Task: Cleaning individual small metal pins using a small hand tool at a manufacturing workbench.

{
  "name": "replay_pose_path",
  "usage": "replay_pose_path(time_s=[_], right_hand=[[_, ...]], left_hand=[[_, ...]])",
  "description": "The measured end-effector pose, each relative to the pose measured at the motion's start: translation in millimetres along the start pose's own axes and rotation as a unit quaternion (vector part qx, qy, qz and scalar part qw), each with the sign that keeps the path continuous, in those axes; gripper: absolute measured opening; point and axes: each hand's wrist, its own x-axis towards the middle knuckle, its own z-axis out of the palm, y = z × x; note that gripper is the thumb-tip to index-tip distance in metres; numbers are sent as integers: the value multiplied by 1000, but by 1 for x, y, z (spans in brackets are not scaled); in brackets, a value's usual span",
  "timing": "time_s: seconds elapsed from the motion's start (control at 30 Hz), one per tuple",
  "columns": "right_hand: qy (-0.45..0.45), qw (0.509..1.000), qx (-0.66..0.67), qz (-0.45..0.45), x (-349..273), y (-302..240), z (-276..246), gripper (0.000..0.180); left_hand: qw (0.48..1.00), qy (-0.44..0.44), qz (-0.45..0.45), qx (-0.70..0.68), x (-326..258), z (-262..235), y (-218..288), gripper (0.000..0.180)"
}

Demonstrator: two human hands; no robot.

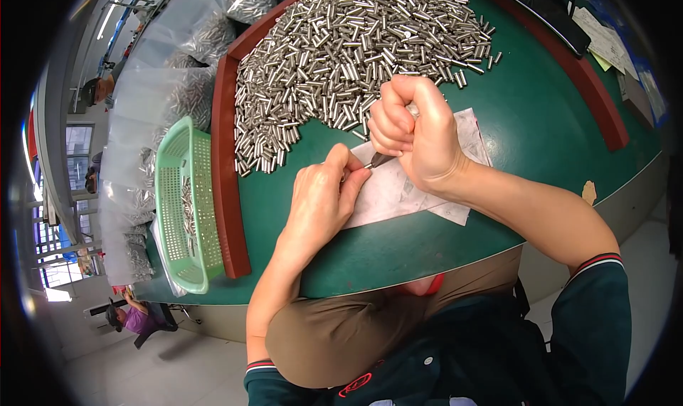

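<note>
With thumb and forefinger, my left hand (320, 196) pinches a small metal pin (368, 166) above the table. My right hand (420, 132) is closed in a fist around a slim dark tool, mostly hidden in the palm. The tool's tip (381, 159) points down at the end of the pin and seems to touch it. A stained whitish cloth or paper sheet (388, 201) lies under both hands. Beyond them spreads a large heap of short silvery metal pins (356, 43) on the green tabletop (306, 257).
Dark red rails (226, 171) border the heap at left and right. Outside the left rail stands a light green plastic basket (203, 242) holding some pins, beside clear bags of pins (192, 93). A black device (544, 8) and papers (603, 40) sit far right. A person (139, 319) sits in the background.
</note>
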Motion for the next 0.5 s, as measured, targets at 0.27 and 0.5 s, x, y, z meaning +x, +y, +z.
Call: replay_pose_path(time_s=[0.27, 0.5], right_hand=[[-11, 1000, -18, -17, -1, 3, 1, 38], [-26, 994, -85, -71, -7, 6, 13, 38]], left_hand=[[1000, 7, 2, 11, 0, 0, 1, 15], [1000, 3, -22, 2, 2, -2, 6, 15]])
